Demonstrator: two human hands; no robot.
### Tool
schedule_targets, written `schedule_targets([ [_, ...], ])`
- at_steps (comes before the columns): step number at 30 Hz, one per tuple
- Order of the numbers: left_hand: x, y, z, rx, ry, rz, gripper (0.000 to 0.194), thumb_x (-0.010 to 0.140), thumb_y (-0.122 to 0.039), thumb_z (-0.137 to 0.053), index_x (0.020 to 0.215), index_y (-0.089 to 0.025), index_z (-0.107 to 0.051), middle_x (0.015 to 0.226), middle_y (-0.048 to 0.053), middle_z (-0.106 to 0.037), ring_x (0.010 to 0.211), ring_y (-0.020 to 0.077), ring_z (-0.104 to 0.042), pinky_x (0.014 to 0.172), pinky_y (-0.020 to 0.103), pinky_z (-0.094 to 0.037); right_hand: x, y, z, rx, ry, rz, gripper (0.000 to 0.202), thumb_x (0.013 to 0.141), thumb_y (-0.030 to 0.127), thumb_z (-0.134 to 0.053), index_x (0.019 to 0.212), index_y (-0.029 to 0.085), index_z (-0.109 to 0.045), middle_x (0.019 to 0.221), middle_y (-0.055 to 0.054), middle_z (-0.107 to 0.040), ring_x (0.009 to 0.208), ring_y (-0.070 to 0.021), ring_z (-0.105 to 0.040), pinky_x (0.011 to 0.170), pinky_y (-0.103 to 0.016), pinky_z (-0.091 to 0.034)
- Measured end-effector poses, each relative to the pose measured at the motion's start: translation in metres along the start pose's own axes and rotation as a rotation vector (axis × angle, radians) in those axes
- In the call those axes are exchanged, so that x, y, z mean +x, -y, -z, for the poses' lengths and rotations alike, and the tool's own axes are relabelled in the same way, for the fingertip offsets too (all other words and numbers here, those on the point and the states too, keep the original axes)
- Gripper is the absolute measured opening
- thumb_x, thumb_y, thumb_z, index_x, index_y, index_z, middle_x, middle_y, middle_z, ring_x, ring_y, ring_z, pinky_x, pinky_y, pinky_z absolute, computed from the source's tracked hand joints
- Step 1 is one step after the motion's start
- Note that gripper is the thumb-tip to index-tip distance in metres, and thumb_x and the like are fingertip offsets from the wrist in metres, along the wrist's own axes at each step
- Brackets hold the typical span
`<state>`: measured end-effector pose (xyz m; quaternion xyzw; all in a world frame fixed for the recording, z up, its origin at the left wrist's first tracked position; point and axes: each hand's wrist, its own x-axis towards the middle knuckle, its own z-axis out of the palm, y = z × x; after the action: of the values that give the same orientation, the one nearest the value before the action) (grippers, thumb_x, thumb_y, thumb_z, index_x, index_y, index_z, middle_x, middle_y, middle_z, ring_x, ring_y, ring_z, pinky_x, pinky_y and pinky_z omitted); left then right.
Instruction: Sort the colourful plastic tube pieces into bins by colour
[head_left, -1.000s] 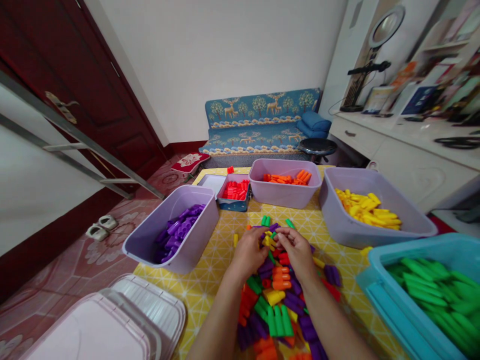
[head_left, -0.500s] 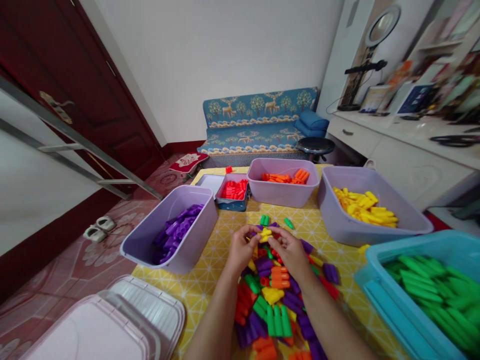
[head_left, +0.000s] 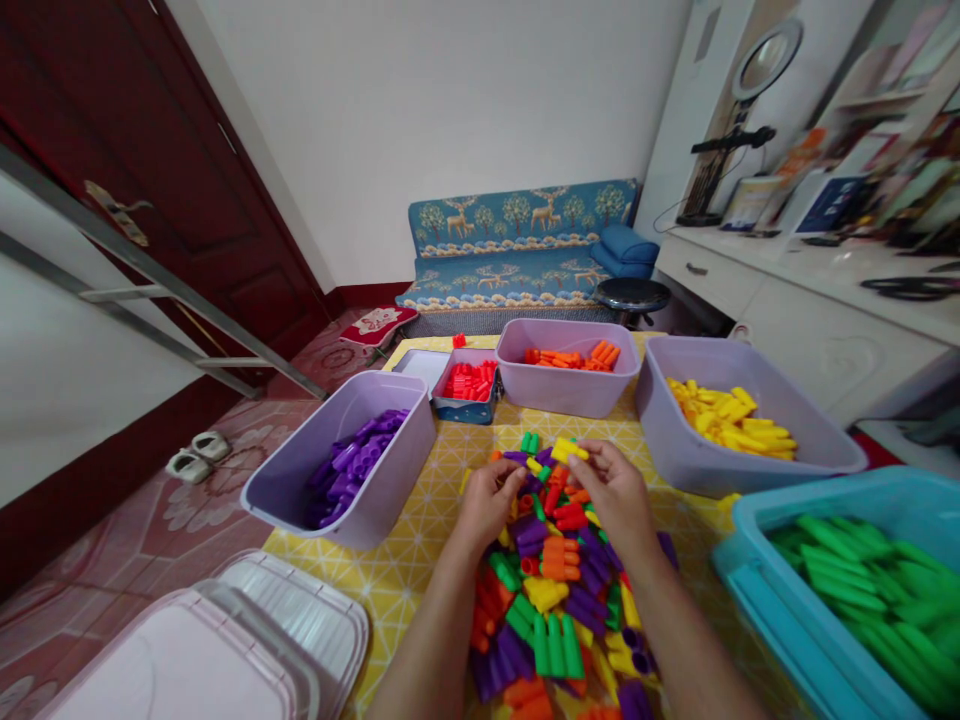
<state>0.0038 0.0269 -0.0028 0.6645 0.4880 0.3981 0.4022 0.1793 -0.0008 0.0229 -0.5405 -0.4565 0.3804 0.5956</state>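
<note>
My right hand [head_left: 616, 490] pinches a yellow plastic toy block [head_left: 568, 450] between thumb and fingers, above the far side of a mixed pile. To its left, my left hand [head_left: 487, 505] hangs over the pile with thumb and forefinger drawn together; whatever lies between them, if anything, does not show. Beneath both hands spread purple, orange, red, green and yellow blocks. A joined green block [head_left: 557, 645] and an orange block [head_left: 560, 558] lie nearer me, between my forearms. My right forearm hides part of the pile.
A bin of purple blocks [head_left: 255, 495] stands left, beside stacked lids [head_left: 180, 660]. Along the back are a small tin of red blocks [head_left: 461, 410] and an orange-block bin [head_left: 566, 392]. Right are a yellow-block bin [head_left: 682, 455] and a turquoise green-block bin [head_left: 780, 610].
My hands have moved apart. The yellow block, earlier between both hands, has gone right and up in my right hand, while my left hand has lowered slightly.
</note>
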Motion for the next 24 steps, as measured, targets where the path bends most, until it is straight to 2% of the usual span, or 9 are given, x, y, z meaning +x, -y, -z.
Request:
schedule_targets([
  [4,0.001,0.000,-0.001,0.046,-0.029,0.018,0.026,0.084,-0.035,-0.053,0.082,-0.015,-0.069,0.070,0.002,-0.066,0.064,0.0144,-0.056,0.061,0.023,-0.041,0.014,0.020,0.031,0.251,-0.333,0.045,0.030,0.074,0.041,-0.069,0.093,0.019,-0.060,0.075,-0.002,-0.070,0.057,-0.0118,-0.063,0.059,-0.024,-0.052],
  [7,0.000,0.001,-0.002,0.043,-0.038,0.021,0.026,0.084,-0.035,-0.053,0.083,-0.015,-0.069,0.069,0.001,-0.065,0.062,0.0136,-0.055,0.060,0.022,-0.040,0.021,0.028,0.046,0.509,-0.456,0.031,0.025,0.073,0.036,-0.071,0.084,0.018,-0.058,0.076,-0.003,-0.070,0.060,-0.0101,-0.064,0.062,-0.023,-0.053],
  [11,0.000,0.004,-0.003,0.053,-0.039,0.028,0.027,0.084,-0.036,-0.052,0.084,-0.014,-0.069,0.068,0.001,-0.063,0.061,0.0128,-0.052,0.059,0.022,-0.039,0.020,0.040,0.047,0.719,-0.465,0.048,0.017,0.073,0.025,-0.070,0.083,0.017,-0.059,0.094,-0.008,-0.070,0.087,-0.0143,-0.068,0.081,-0.028,-0.054],
  [14,0.000,0.004,-0.003,0.067,-0.046,0.025,0.028,0.084,-0.036,-0.051,0.084,-0.014,-0.069,0.069,0.001,-0.063,0.061,0.0126,-0.052,0.059,0.022,-0.038,0.015,0.050,0.044,0.823,-0.464,0.085,0.012,0.074,0.021,-0.067,0.083,0.016,-0.060,0.110,-0.009,-0.066,0.106,-0.0183,-0.063,0.093,-0.034,-0.049],
  [20,0.000,0.002,-0.002,0.061,-0.042,0.028,0.027,0.084,-0.036,-0.051,0.083,-0.014,-0.069,0.066,0.000,-0.061,0.060,0.0119,-0.051,0.057,0.021,-0.037,0.010,0.056,0.042,0.885,-0.493,0.065,0.006,0.077,0.019,-0.062,0.083,0.021,-0.061,0.125,0.000,-0.057,0.123,-0.0179,-0.051,0.109,-0.049,-0.031],
  [24,0.000,0.005,-0.003,0.063,-0.045,0.019,0.027,0.085,-0.036,-0.051,0.082,-0.014,-0.068,0.065,-0.001,-0.059,0.059,0.0114,-0.049,0.057,0.021,-0.037,0.008,0.060,0.040,0.866,-0.501,0.076,0.010,0.080,0.022,-0.057,0.087,0.024,-0.063,0.136,0.004,-0.049,0.129,-0.0172,-0.044,0.111,-0.051,-0.024],
])
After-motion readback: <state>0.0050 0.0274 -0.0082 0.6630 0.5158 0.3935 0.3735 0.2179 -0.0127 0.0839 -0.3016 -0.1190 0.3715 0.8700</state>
